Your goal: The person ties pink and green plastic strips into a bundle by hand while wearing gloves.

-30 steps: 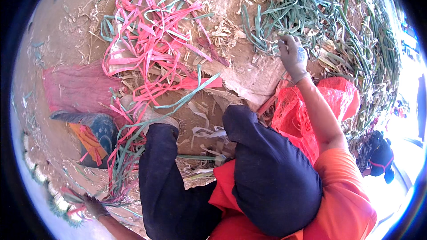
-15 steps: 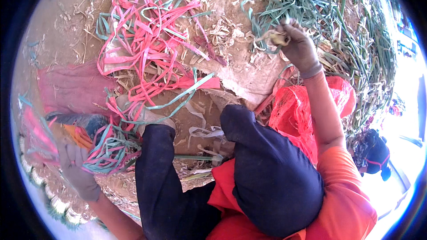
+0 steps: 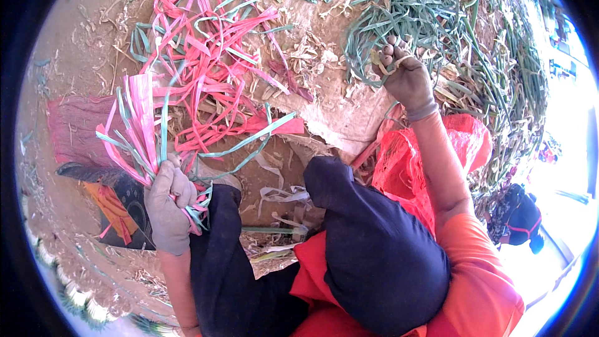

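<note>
- Left hand [image 3: 167,203], gloved, has its fingers clenched round a bunch of strips [image 3: 138,128], pink and green, that fan up and out above the fist, over by the left edge of the mat [image 3: 349,118].
- Right hand [image 3: 407,78], also gloved, has its fingers curled round a few stalks [image 3: 380,62] at the near edge of the green heap [image 3: 449,19], toward the mat's far right corner.
- Looks like the gather-a-handful step: strips ready in one fist, stalks being picked in the other. Next move probably calls for pulling the stalks free without dragging the tangle along.
- More loose strips [image 3: 212,56] lie mid-mat, well apart from the stalks.
- Hard to say how many stalks are actually gripped; the fingers cover them. The knees [image 3: 374,237] hide the mat's near edge, and the far right is blown out by glare.
</note>
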Demonstrator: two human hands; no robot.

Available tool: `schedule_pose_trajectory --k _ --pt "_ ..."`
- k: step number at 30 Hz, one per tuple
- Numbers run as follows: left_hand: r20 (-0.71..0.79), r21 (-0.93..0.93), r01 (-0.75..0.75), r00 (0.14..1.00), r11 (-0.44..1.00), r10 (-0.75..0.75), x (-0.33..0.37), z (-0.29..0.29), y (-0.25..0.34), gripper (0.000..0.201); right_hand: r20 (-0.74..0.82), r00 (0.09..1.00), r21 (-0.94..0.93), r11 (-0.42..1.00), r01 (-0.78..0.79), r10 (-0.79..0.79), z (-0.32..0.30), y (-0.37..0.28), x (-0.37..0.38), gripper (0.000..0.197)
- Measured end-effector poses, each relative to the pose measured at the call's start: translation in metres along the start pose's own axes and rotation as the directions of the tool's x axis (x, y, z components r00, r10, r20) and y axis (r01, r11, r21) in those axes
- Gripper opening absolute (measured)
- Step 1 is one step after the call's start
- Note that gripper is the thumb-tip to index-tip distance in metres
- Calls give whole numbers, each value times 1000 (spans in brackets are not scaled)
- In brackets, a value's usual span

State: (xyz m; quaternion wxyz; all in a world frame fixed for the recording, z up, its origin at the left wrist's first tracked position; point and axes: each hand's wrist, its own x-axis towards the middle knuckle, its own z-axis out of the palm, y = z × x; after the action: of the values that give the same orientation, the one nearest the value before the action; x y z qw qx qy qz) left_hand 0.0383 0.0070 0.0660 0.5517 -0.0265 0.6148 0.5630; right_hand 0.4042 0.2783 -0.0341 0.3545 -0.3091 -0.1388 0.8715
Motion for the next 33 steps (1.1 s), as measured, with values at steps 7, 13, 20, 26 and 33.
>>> schedule_pose_trajectory --k 7,13,20,26,33 --pt "48 -32 -49 998 998 50 -3 -3 4 22 139 990 -559 827 66 14 127 69 8 27" --pt "100 -83 -36 994 996 44 4 -9 -3 23 13 883 -1000 16 24 -470 46 60 34 20" --pt "15 -46 -61 998 997 62 1 -5 0 21 -421 713 -803 -136 -581 -560 -57 36 35 36" --pt "62 0 -59 996 998 59 -1 -2 1 22 -269 758 -963 191 -192 -594 -46 60 40 17" --pt "69 -3 -29 997 1000 29 5 0 -4 22 -290 947 -394 919 12 -137 44 60 5 8"
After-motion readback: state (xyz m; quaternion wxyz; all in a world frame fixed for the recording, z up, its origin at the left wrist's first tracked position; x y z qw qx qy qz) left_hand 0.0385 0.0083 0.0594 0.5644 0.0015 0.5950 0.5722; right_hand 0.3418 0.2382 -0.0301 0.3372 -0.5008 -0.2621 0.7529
